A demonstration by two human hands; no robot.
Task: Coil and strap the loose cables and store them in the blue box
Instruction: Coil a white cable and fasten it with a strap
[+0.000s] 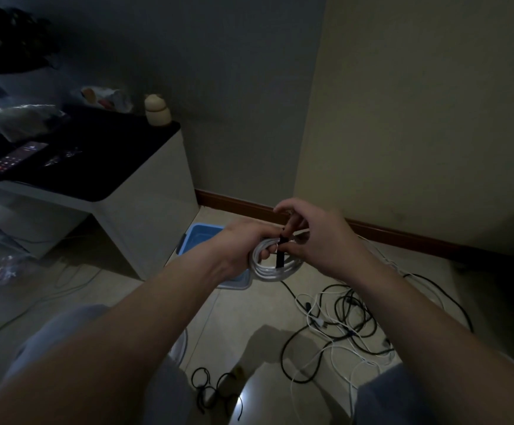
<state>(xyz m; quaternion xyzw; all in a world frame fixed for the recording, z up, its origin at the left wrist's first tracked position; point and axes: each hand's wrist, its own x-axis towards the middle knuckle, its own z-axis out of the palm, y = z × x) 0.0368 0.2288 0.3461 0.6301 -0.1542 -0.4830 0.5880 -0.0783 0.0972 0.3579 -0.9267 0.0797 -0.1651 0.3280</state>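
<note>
White cable coil (268, 269) sits in the grip of the left hand (243, 244), fingers curled through its loops. The right hand (318, 237) pinches a black strap (279, 256) wrapped across the coil. Both forearms reach forward, holding it over the near right corner of the blue box (199, 237). Loose cables (352, 328), black and white, lie tangled on the floor (243, 314) right of the box.

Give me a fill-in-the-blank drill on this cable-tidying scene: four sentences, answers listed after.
The left hand grips a coiled cable coloured ____.
The right hand pinches a strap across that coil; the strap is ____.
The box behind the hands is ____.
The loose cables lie tangled on the floor to the person's ____.
Missing words: white; black; blue; right.
</note>
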